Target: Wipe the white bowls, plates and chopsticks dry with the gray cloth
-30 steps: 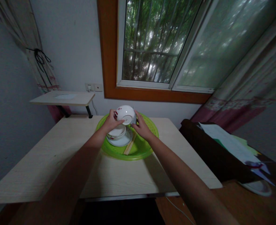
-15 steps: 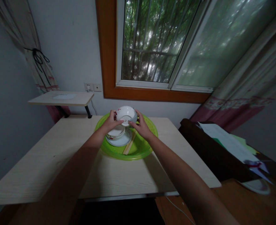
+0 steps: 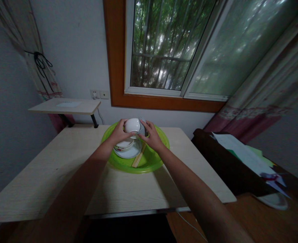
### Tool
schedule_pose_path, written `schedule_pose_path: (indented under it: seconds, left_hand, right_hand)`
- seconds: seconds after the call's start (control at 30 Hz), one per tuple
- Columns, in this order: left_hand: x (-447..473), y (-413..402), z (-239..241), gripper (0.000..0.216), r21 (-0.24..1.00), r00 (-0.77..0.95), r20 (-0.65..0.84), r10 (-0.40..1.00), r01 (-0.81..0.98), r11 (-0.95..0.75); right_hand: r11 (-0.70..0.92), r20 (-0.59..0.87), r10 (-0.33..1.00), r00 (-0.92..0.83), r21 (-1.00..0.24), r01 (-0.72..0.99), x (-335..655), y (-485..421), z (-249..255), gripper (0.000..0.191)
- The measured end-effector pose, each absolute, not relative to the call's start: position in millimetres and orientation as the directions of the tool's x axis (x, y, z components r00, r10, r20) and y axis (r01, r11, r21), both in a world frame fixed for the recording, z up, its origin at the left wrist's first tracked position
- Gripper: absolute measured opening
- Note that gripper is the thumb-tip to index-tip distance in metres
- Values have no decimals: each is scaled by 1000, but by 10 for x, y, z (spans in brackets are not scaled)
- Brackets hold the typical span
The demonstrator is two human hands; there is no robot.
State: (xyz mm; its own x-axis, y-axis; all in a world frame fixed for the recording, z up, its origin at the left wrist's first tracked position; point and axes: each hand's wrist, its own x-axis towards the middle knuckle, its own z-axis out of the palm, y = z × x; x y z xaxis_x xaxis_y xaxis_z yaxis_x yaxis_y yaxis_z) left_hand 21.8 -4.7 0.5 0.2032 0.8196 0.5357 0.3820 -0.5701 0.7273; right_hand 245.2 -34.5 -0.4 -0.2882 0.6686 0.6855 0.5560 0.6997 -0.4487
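Pale surface (image 3: 128,192): we've just turned the bowl (image 3: 132,125), left hand (image 3: 118,132) gripping; fresh side likely meets grey cloth (image 3: 142,130) in right hand (image 3: 152,135)

I see a dim, greyish feed: daylight glints in patches through the white-framed glass window (image 3: 161,50), a glossy white round bowl (image 3: 132,125) catches pale sheen, soft shadows cross the pale wood-grain table (image 3: 133,190), and wide-angle distortion stretches the darkened edges
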Motion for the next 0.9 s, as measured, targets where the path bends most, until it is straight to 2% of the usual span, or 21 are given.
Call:
schedule_pose_path:
  seconds: [0.17, 0.27, 0.43, 0.5, 0.67, 0.73, 0.8, 0.9]
  left_hand:
    - [256, -37, -18, 75, 725, 140, 542, 829, 421, -545]
    - [271, -44, -12, 75, 715, 124, 533, 837, 463, -524]
    - [278, -85, 39, 71, 687, 131, 522, 843, 522, -506]
    - [279, -96, 48, 71, 681, 128, 519, 845, 535, -499]
    - [291, -90, 36, 62, 666, 180, 538, 823, 508, -546]
    - [298, -85, 29, 58, 649, 207, 549, 810, 505, -569]
    - [304, -84, 25, 58, 618, 222, 564, 796, 525, -584]
    - [306, -88, 23, 61, 573, 245, 583, 774, 552, -606]
  right_hand:
    - [714, 694, 652, -306, -425, 556, 2455, -329, -8, 59]
    - [701, 701, 662, -267, -452, 552, 2461, -302, -20, 52]
    - [676, 698, 679, -227, -475, 563, 2470, -271, -43, 55]
    - [694, 702, 658, -273, -425, 581, 2455, -306, -22, 56]
    - [770, 665, 563, -491, -206, 604, 2383, -469, 102, 63]
    - [779, 644, 551, -531, -168, 604, 2366, -496, 128, 65]
    - [756, 653, 573, -496, -187, 627, 2369, -476, 118, 66]
    - [679, 682, 639, -354, -285, 676, 2398, -402, 60, 64]
